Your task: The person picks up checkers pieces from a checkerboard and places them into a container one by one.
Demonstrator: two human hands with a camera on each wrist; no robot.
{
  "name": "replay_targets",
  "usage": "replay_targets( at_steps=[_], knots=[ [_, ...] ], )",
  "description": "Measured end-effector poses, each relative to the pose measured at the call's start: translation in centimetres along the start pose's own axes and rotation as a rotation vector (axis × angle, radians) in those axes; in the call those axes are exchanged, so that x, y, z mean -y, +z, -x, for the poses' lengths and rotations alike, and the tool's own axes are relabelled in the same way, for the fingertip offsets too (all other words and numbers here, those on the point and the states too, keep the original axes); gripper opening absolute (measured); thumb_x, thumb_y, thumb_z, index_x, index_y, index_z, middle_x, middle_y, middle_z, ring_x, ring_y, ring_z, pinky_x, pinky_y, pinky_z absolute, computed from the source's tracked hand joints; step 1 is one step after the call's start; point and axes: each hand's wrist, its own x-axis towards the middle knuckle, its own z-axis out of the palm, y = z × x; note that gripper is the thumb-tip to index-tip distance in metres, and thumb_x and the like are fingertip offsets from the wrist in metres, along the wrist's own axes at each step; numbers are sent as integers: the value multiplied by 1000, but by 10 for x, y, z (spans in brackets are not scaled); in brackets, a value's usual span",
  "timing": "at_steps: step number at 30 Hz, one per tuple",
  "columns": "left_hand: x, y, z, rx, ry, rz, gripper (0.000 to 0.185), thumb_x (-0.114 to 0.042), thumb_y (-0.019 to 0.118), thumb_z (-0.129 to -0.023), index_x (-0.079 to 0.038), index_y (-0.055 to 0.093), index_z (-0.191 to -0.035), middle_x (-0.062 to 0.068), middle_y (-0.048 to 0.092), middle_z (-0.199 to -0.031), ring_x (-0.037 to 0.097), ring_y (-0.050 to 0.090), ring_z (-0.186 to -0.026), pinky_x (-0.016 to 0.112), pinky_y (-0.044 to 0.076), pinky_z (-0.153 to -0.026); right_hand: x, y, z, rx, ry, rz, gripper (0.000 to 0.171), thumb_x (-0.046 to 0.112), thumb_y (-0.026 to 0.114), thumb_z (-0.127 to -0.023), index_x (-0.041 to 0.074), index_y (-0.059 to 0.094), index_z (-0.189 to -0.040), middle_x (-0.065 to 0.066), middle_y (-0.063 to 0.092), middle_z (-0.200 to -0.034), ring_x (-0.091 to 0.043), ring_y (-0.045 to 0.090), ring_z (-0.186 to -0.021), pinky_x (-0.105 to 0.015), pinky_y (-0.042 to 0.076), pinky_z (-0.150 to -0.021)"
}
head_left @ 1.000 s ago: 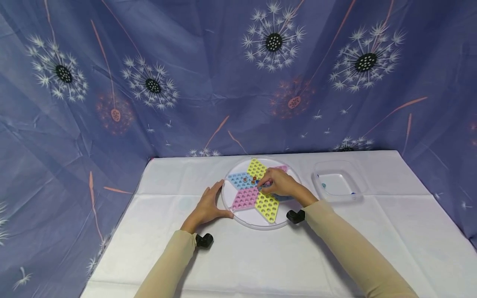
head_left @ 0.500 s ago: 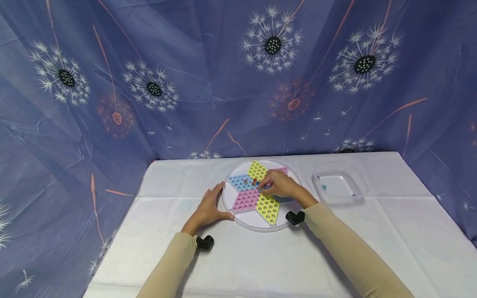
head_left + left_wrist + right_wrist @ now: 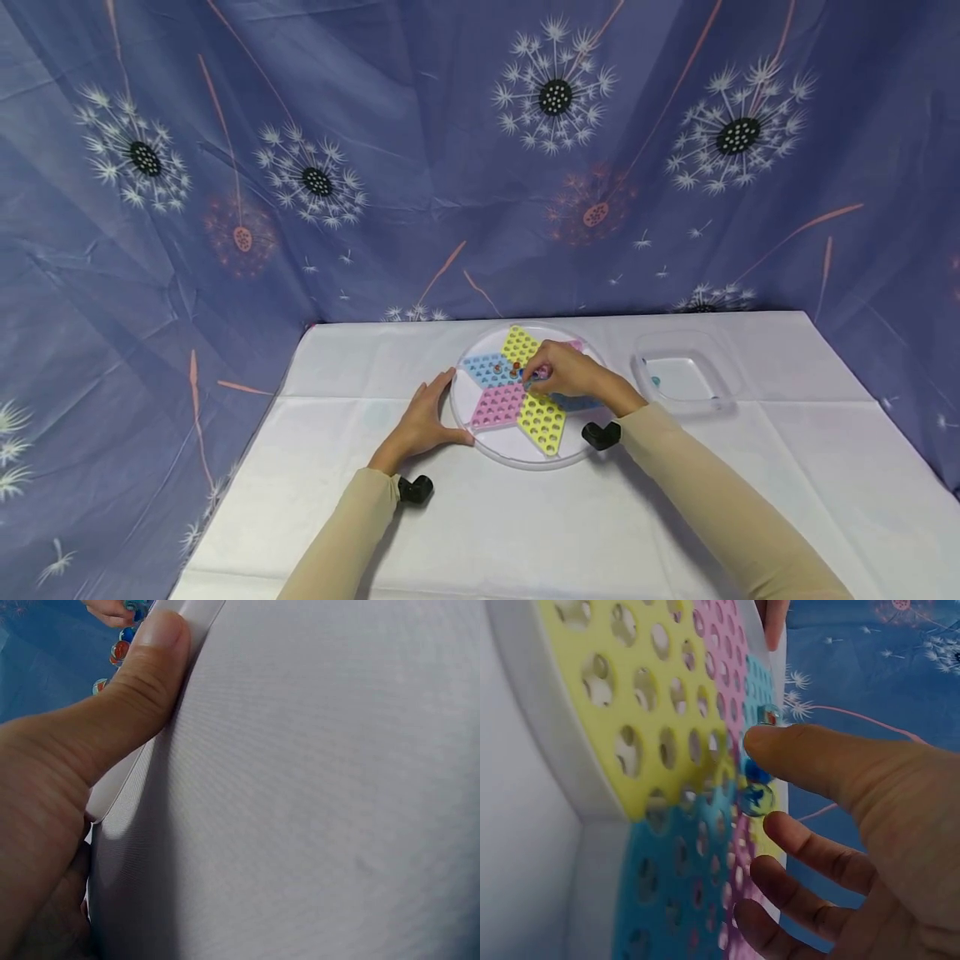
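White cloth covers the table; the left hand rests relaxed against the board. Right hand pinches a blue marble over its centre.

Head high; wrists perhaps touching-close.

A round clear-rimmed game board lies flat on the desk, its middle filled by a 6-pointed star of holed sections in yellow, blue and pink. A few marbles sit in holes near the star's centre: 2 reddish ones on the blue section, and a blue marble right under the right hand, whose fingertips touch it. The left hand rests against the board's left rim.
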Motion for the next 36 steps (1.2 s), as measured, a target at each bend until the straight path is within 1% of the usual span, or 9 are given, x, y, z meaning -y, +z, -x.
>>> replay_targets(
  at_steps=[4,10,15,18,21,25,31,34,36],
  knots=[
    [-1,0,0,8,-13,1,131,-41,99,-62,-16,22,-165,11,25,-169,39,12,-156,51,11,-129,0,-8,1,-20,-9,24,14,11,82,-86,9,82,-100,-11,69,-96,-34,59,-89,-34,47,-73],
    [1,1,-1,1,15,4,130,-41,99,-63,-12,24,-165,14,27,-167,39,16,-156,52,10,-129,4,-22,1,-33,-6,22,13,11,80,-88,10,81,-101,-15,68,-103,-35,61,-95,-42,52,-79],
    [2,1,-1,-6,29,3,129,-40,99,-63,-11,24,-164,16,28,-167,40,17,-155,53,11,-129,7,-32,1,-67,-10,22,12,13,79,-90,13,79,-102,-11,68,-108,-35,63,-100,-48,56,-85],
    [1,1,-1,-6,15,8,130,-40,99,-63,-13,24,-165,14,28,-167,42,15,-155,54,12,-128,8,-37,2,-93,-25,6,16,12,78,-91,10,78,-106,-10,67,-111,-36,62,-100,-47,56,-85],
    [0,1,0,-2,-2,12,130,-41,100,-62,-15,24,-165,12,27,-168,43,13,-155,54,13,-128,10,-42,3,-117,-36,-26,18,11,77,-92,9,77,-110,-14,66,-111,-38,61,-99,-43,57,-79],
    [0,2,1,-2,-14,15,130,-41,100,-61,-16,25,-165,12,28,-168,43,12,-155,54,13,-128,14,-47,3,-156,-39,-56,17,11,77,-93,12,77,-110,-16,65,-113,-38,61,-98,-39,58,-72],
    [1,4,0,-18,11,-7,130,-41,100,-61,-13,26,-164,11,30,-167,38,17,-155,51,11,-129,16,-54,2,-204,-38,-78,20,15,79,-92,14,77,-112,-14,66,-116,-28,61,-96,-40,59,-76],
    [0,4,0,-25,11,-10,130,-42,100,-61,-14,26,-164,8,31,-167,39,17,-155,51,12,-129,17,-55,1,-214,-35,-89,20,16,78,-93,14,77,-113,-15,66,-117,-27,61,-97,-41,59,-77],
    [0,3,1,-28,3,2,129,-42,100,-61,-16,26,-164,7,32,-166,42,15,-155,54,14,-128,16,-56,1,-214,-30,-89,20,16,78,-93,15,76,-113,-14,66,-118,-28,61,-97,-41,59,-77]
  ],
)
